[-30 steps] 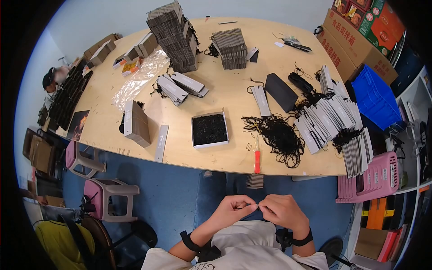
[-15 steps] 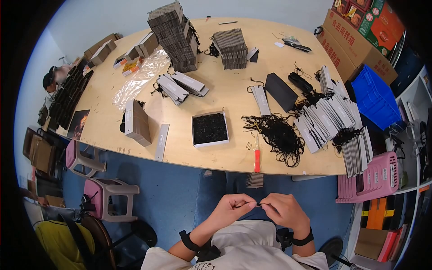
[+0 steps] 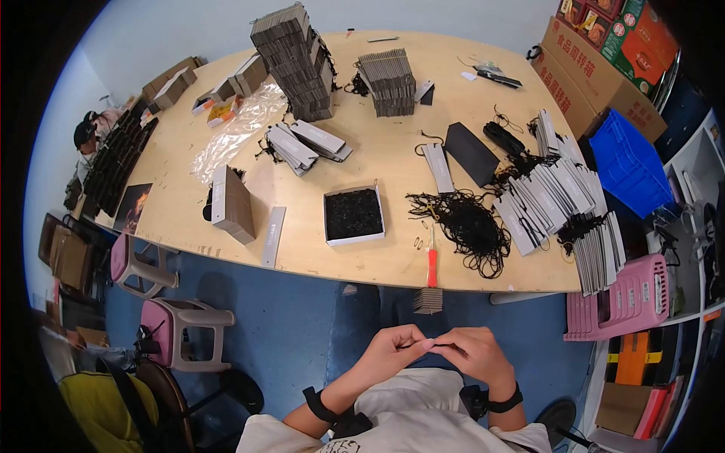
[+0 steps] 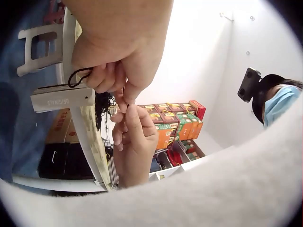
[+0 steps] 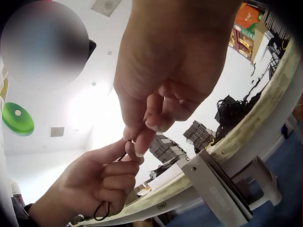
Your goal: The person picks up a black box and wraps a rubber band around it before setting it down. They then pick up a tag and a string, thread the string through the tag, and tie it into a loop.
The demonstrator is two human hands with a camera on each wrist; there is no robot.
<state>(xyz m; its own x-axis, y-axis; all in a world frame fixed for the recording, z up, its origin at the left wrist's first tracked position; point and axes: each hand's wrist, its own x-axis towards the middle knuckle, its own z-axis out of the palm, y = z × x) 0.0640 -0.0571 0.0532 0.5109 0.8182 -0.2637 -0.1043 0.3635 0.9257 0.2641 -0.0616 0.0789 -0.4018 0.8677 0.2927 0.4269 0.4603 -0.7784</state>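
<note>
Before a pale wooden table (image 3: pixel 294 204): two bare hands pinching a thin, looped black cord (image 4: pixel 71 78).
The left hand (image 3: pixel 394 349) is curling its fingers about the cord, a loop hanging below them; its thumb and forefinger are meeting the right hand (image 3: pixel 477 352), which is pinching narrowly. At the fingertips the cord's long axis appears to be running crosswise, left to right; where its ends are pointing cannot be told. The step in hand is probably fastening or working the cord; the next move seems to be calling for a firm two-sided pinch. Beyond, grey rectangular tags (image 4: pixel 61 98) are jutting near the table edge, support unclear; a slim red-handled tool (image 3: pixel 432 266) is lying beside a tangled black cord heap (image 3: pixel 472 234).
</note>
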